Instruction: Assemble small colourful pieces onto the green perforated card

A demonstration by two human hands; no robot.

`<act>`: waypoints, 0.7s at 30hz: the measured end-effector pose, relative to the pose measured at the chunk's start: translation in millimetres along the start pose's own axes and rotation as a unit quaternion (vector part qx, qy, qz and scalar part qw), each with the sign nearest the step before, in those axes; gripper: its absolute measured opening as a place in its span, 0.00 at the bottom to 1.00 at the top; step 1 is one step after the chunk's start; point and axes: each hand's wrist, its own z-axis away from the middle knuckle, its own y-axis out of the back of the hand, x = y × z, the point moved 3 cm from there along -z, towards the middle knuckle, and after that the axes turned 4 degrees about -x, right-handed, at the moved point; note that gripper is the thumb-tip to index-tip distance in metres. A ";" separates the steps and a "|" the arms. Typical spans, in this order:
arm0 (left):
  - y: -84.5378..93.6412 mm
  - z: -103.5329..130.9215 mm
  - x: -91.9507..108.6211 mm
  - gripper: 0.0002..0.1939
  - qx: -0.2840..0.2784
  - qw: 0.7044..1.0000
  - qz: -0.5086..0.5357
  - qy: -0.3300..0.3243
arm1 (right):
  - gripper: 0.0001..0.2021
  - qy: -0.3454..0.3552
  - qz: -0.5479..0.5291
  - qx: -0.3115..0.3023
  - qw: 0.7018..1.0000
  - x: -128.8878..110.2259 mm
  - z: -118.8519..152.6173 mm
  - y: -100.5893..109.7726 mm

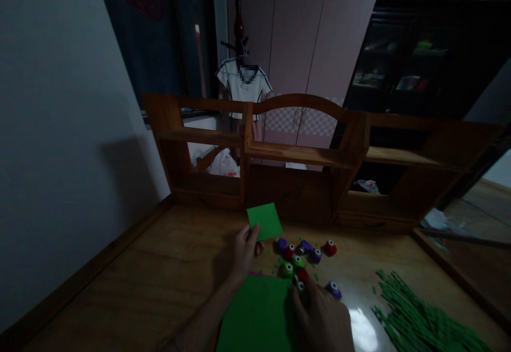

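Along the back of our wooden desk [167, 267] stands a wooden shelf unit [295, 153] with open compartments; a crumpled white plastic bag [224, 164] with red print shows through the lower left one. Farther back, a dark glass-fronted cabinet [399, 17] has a bright green item [425, 44] inside.

Our left grip [243, 248] pinches narrowly on the lower edge of a flat, smooth green paper square [265, 220], raised above the desk. Our right grip [325, 312] curls round a small, rounded green craft punch [301, 287] near the upper right corner of a large green sheet [255, 314] lying flat before us. Knob-shaped purple, red and green punches [297, 261] cluster just beyond, tiny green scraps [316, 277] scattered among them. To the right, thin green paper strips [431, 314] lie in a loose heap.
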 end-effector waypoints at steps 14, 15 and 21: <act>4.2 6.0 13.2 0.19 0.034 0.998 -0.015 -0.041 | 0.17 0.123 -0.049 0.241 0.961 1.7 -41.4 80.8; 4.8 6.3 13.4 0.19 0.035 0.998 -0.016 -0.045 | 0.17 0.131 -0.056 0.241 0.960 1.4 -45.3 73.6; 7.9 9.0 17.6 0.19 0.035 0.997 -0.030 -0.067 | 0.16 0.151 -0.169 0.170 0.959 1.3 -43.3 31.0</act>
